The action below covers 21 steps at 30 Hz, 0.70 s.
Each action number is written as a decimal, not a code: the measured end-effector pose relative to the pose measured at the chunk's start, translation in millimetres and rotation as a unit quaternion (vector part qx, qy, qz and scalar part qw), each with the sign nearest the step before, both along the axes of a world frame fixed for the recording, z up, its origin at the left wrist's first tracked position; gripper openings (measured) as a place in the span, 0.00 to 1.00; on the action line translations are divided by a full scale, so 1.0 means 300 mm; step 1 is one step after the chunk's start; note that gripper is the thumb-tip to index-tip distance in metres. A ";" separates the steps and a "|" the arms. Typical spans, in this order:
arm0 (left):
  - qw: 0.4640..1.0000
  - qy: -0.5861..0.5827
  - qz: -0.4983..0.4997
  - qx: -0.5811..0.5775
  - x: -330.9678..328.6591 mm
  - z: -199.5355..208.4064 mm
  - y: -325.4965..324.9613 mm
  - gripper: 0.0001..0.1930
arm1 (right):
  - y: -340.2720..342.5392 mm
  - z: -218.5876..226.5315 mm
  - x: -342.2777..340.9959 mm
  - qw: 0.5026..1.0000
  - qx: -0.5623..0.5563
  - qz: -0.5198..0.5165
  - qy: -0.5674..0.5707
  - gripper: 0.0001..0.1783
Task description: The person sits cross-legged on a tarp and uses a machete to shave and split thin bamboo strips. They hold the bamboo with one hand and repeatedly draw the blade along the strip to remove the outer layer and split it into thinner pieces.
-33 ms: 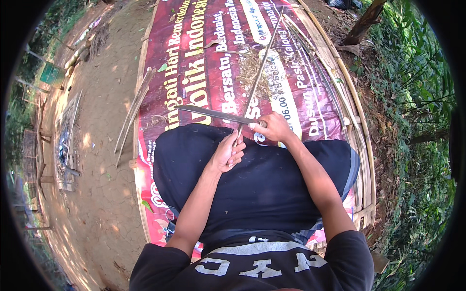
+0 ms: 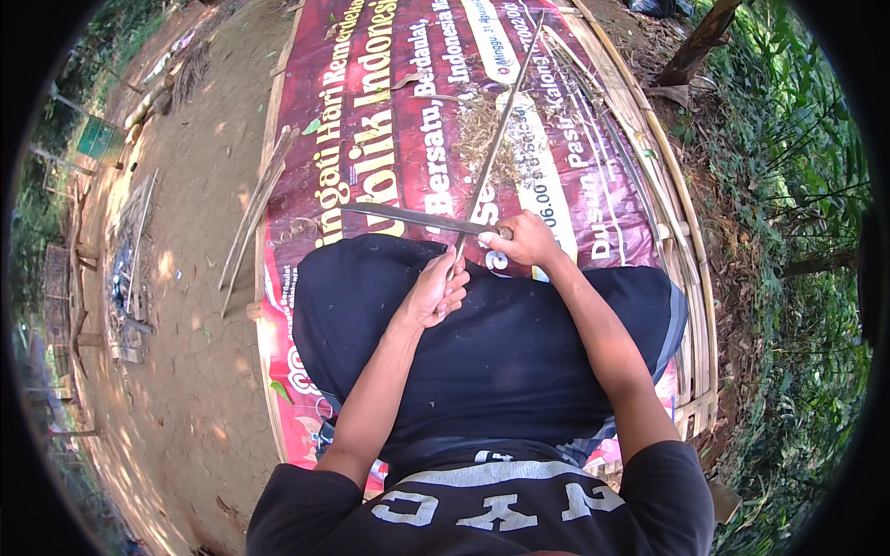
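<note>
My left hand (image 2: 438, 289) is closed round the lower end of a long, thin stick (image 2: 501, 130), which slants away up to the right. In my right hand (image 2: 527, 241) is the handle of a machete (image 2: 408, 217), its long blade pointing left. The blade lies across the stick just beyond my left fingers; whether its edge bites into the stick is too small to tell. Beneath the stick, a heap of pale shavings (image 2: 487, 139) is scattered on a red printed banner (image 2: 306, 176).
The banner covers a bamboo platform whose pole edge (image 2: 663, 139) runs along the right. Several thin strips (image 2: 603, 111) lie there. More sticks (image 2: 255, 213) lean at the left edge, beside bare earth (image 2: 204, 306). A tree stump (image 2: 695, 46) and green plants (image 2: 807, 232) stand right.
The machete and my right hand have shifted very slightly to the right along the stick's crossing point. My left hand and the stick look unmoved.
</note>
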<state>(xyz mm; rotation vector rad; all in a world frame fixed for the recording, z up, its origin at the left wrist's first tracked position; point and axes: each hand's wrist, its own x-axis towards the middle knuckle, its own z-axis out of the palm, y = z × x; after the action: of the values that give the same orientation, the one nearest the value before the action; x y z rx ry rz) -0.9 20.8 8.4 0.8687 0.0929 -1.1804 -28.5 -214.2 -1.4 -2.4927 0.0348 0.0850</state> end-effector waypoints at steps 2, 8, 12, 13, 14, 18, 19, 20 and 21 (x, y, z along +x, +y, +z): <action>0.999 -0.038 -0.003 0.033 0.009 -0.010 -0.010 0.20 | -0.067 -0.066 0.022 0.997 -0.041 -0.049 -0.032 0.40; 0.995 -0.081 -0.020 0.061 -0.021 0.009 -0.038 0.22 | -0.188 -0.024 0.025 0.981 -0.027 -0.191 0.028 0.43; 0.989 -0.121 -0.020 0.081 -0.034 0.010 -0.063 0.22 | -0.110 -0.009 -0.016 0.985 -0.008 -0.175 0.001 0.46; 0.988 -0.130 -0.020 0.084 -0.035 0.011 -0.067 0.22 | -0.101 -0.015 -0.014 0.993 -0.015 -0.111 0.035 0.44; 0.986 -0.141 -0.021 0.091 -0.032 0.015 -0.062 0.22 | -0.073 -0.017 -0.014 0.997 -0.033 -0.063 0.021 0.42; 0.984 -0.142 -0.018 0.108 -0.025 0.025 -0.043 0.23 | 0.060 0.041 -0.021 0.999 -0.022 0.021 -0.040 0.38; 0.980 -0.158 -0.021 0.119 -0.021 0.019 -0.038 0.23 | 0.072 0.046 -0.017 0.998 -0.046 0.039 -0.026 0.37; 0.977 -0.171 -0.023 0.128 -0.020 0.010 -0.037 0.23 | 0.074 0.043 -0.016 0.998 -0.045 0.038 -0.034 0.37; 0.973 -0.185 -0.025 0.137 -0.018 0.004 -0.034 0.23 | 0.073 0.038 -0.016 0.997 -0.043 0.038 -0.042 0.36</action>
<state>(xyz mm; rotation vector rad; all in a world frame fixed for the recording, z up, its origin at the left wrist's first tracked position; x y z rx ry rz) -6.4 10.5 9.5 1.3289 -0.0723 -1.0479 -33.2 -192.2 10.1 -2.5820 -0.0942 0.0103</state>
